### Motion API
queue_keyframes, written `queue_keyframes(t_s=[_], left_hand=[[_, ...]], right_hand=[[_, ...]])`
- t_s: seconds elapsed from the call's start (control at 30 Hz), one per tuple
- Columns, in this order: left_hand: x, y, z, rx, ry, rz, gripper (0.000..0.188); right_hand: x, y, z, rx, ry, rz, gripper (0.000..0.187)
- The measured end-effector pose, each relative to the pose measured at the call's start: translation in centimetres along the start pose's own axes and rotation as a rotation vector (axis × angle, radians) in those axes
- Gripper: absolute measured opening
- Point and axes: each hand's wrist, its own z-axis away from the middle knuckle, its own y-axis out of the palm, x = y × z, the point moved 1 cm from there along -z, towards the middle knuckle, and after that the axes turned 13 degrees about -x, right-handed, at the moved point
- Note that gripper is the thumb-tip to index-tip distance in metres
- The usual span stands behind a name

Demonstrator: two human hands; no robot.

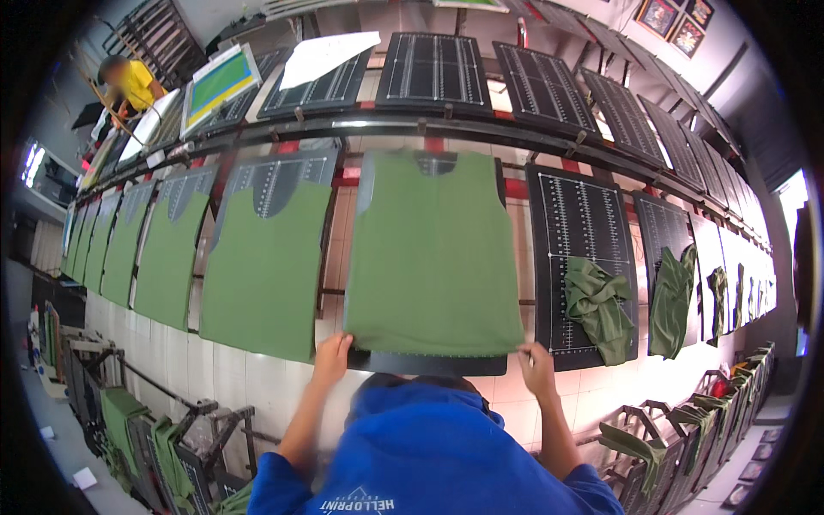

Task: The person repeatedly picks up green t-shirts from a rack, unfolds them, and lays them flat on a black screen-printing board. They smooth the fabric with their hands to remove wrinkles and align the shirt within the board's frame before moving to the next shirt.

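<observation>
A green cut fabric panel [433, 257], shaped like a shirt body with a curved neckline, lies spread over a black board with white ruler markings [438, 365]. Its near edge stops short of the board's front end. My left hand [333, 354] pinches the panel's near left corner. At the near right corner, my right hand [536, 367] grips the same edge between closed fingers. The cloth looks mostly smooth between both hands, with the board showing at the neckline.
To the left, more boards carry flat green panels [266, 266]. On the right, a marked board [584, 215] holds a crumpled green cloth [598, 305]. A metal rail [386, 123] runs behind, with a printing screen frame [221, 90]. A person in yellow [137, 86] stands far left.
</observation>
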Motion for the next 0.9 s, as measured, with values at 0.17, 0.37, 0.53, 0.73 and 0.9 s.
queue_keyframes(t_s=[0.17,0.37,0.53,0.73,0.9], left_hand=[[2.1,-1.2,8.6,0.180,-0.097,-0.118,0.026],[2.7,-2.0,11.6,0.377,-0.095,-0.115,0.028],[-3.0,-1.6,0.8,0.615,-0.263,0.037,0.032],[-5.1,8.8,-20.3,-0.051,0.317,0.026,0.027],[-4.5,15.9,-29.8,-0.167,0.460,-0.264,0.036]], right_hand=[[-0.3,-1.0,8.1,0.247,0.142,0.057,0.010],[0.2,-1.0,11.2,0.601,0.285,0.101,0.017],[0.7,1.7,1.8,0.404,0.298,0.234,0.022],[3.1,10.8,-21.3,0.045,-0.295,0.278,0.048],[1.2,16.6,-30.3,-0.098,-0.492,0.423,0.048]])
